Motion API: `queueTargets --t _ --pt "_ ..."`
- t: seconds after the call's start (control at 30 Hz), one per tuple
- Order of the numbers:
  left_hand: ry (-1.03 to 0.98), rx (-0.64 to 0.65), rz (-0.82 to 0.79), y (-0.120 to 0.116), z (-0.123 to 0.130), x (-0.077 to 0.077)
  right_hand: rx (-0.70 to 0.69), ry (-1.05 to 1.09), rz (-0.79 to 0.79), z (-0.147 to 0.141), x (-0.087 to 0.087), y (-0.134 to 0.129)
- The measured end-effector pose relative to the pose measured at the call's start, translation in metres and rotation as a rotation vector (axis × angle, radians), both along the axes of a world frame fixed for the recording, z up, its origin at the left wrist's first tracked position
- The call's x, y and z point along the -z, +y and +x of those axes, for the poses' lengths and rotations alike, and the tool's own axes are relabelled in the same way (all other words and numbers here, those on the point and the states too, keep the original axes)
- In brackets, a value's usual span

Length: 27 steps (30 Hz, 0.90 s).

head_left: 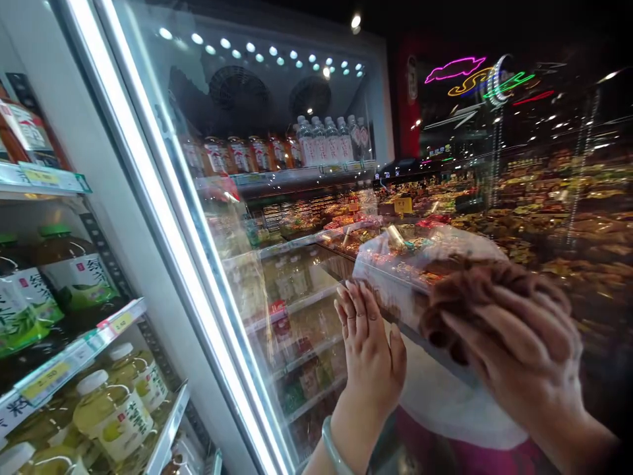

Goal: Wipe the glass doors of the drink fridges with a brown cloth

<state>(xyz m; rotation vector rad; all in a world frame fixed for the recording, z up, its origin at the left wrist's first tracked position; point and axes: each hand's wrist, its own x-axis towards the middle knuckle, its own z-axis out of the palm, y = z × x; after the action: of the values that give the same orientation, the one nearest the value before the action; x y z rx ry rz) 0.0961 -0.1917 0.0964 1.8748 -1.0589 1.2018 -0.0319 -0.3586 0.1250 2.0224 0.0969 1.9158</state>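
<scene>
My left hand (368, 353), with a pale bangle (332, 445) at the wrist, lies against the glass door (316, 290) of a lit drinks cooler. Its fingers are stretched out and it holds nothing. To the right, my right hand (524, 340) has its fingers bent over a bunched brown cloth (489, 287), which rests at the glass surface. Motion smears that hand and the cloth a little. A whitish reflection shows in the glass behind both hands.
At the left, open cooler shelves (84, 349) hold green-capped bottles (76, 270) and white-capped yellow bottles (116, 415). A bright light strip (182, 251) runs diagonally beside the door. Bottles (326, 142) and neon shapes (469, 79) show in the glass.
</scene>
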Motion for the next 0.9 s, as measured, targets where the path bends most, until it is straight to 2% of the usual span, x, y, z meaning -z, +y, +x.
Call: queueTargets --t 0.1,0.13,0.17,0.2,0.27,0.33,0.4,0.43,0.47,0.53,0.6,0.67,0.7,0.77,0.83,0.9 --pt "0.062 0.021 -0.105 -0.015 -0.010 -0.004 0.048 -0.149 0.044 0.008 -0.051 0.008" --pt "0.071 0.025 -0.148 -0.019 -0.011 -0.004 0.040 -0.164 0.049 0.014 -0.061 0.015" --pt "0.066 0.031 -0.178 -0.021 -0.011 -0.002 0.019 -0.144 0.049 0.020 -0.063 0.022" --pt "0.041 0.042 -0.194 -0.022 -0.010 0.000 -0.011 -0.099 0.042 0.025 -0.058 0.028" --pt "-0.040 0.078 -0.169 -0.020 -0.008 0.005 -0.126 0.062 0.024 0.028 -0.029 0.031" --pt "-0.109 0.106 -0.105 -0.017 -0.007 0.006 -0.242 0.116 0.006 0.019 0.009 0.020" --pt "-0.118 0.096 -0.056 -0.014 -0.012 0.004 -0.224 0.091 0.028 0.003 0.032 0.003" --pt "-0.116 0.086 -0.036 -0.014 -0.015 0.002 -0.182 0.048 0.047 -0.006 0.033 -0.005" --pt "-0.123 0.082 -0.020 -0.016 -0.019 0.000 -0.131 -0.007 0.070 -0.012 0.027 -0.010" --pt "-0.140 0.091 0.014 -0.021 -0.026 -0.003 -0.031 -0.133 0.122 -0.016 0.000 -0.012" --pt "-0.164 0.101 0.003 -0.027 -0.029 -0.003 0.033 -0.204 0.159 -0.008 -0.026 -0.002" --pt "-0.208 0.103 -0.048 -0.032 -0.028 -0.001 0.027 -0.167 0.157 0.005 -0.032 0.011" --pt "-0.238 0.102 -0.077 -0.034 -0.027 0.001 -0.006 -0.120 0.149 0.010 -0.024 0.015" --pt "-0.289 0.102 -0.105 -0.036 -0.023 0.004 -0.095 -0.053 0.115 0.011 0.005 0.013" --pt "-0.313 0.105 -0.100 -0.037 -0.021 0.005 -0.128 -0.075 0.049 0.000 0.037 -0.003" --pt "-0.324 0.098 -0.073 -0.040 -0.022 0.004 -0.069 -0.160 0.042 -0.019 0.050 -0.025"
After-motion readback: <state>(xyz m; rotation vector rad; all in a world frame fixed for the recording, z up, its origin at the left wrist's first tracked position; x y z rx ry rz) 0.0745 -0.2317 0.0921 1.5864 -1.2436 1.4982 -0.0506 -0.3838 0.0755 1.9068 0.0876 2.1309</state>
